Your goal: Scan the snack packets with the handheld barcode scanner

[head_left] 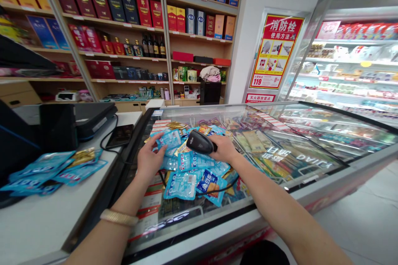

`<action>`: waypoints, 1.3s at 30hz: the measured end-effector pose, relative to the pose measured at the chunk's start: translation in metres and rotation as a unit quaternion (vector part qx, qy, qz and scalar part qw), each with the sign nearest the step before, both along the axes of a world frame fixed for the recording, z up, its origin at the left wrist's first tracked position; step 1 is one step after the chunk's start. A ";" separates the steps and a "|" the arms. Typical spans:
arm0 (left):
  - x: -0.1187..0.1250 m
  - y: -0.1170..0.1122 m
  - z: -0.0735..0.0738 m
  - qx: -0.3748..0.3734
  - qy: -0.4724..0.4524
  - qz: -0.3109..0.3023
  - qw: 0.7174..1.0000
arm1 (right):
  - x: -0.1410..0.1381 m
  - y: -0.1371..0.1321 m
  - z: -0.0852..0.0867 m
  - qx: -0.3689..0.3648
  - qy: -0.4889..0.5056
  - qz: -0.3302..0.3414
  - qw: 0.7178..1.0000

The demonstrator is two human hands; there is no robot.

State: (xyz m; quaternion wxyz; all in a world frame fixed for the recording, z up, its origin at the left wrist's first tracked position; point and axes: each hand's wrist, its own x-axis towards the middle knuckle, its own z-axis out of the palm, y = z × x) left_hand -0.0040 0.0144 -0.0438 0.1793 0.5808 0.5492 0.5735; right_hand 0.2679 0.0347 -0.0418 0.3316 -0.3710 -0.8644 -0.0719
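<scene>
My right hand (223, 148) is closed around the handle of a black barcode scanner (199, 141), whose head points left over a heap of snack packets. Fingers of my left hand (151, 156) pinch the edge of a light blue snack packet (171, 138) at the heap's left side. Below the hands lie more light blue packets (180, 185) and a dark blue packet (209, 183) with a food picture. A black cable (214, 192) runs across the nearer packets. The heap rests on the glass lid of a chest freezer (186, 217).
On the white counter (102, 182) to the left are more blue and gold packets (46, 169), a dark phone (120, 136) and black checkout equipment (93, 118). Shelves of boxed bottles (118, 8) stand behind. A lit display fridge (351, 66) is at the right.
</scene>
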 end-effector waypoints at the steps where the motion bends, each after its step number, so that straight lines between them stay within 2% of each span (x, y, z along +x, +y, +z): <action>1: -0.001 0.000 0.001 0.005 -0.012 0.007 1.000 | 0.000 -0.001 0.001 0.001 -0.001 0.003 1.000; 6: -0.002 -0.003 0.007 0.031 -0.036 0.048 0.998 | -0.003 -0.002 0.004 -0.001 -0.021 0.017 1.000; 12: 0.002 -0.005 0.010 0.034 -0.034 0.044 0.998 | -0.004 -0.001 0.003 0.004 -0.042 0.023 0.999; 17: 0.003 -0.004 0.010 0.021 -0.027 0.067 0.997 | -0.004 -0.002 0.005 -0.008 -0.043 0.022 0.999; 25: 0.002 -0.005 0.010 0.028 -0.019 0.057 0.998 | -0.006 -0.004 0.006 -0.013 -0.050 0.001 0.999; 39: 0.004 -0.007 0.013 0.022 -0.019 0.056 0.998 | -0.006 -0.004 0.006 -0.017 -0.041 0.019 0.999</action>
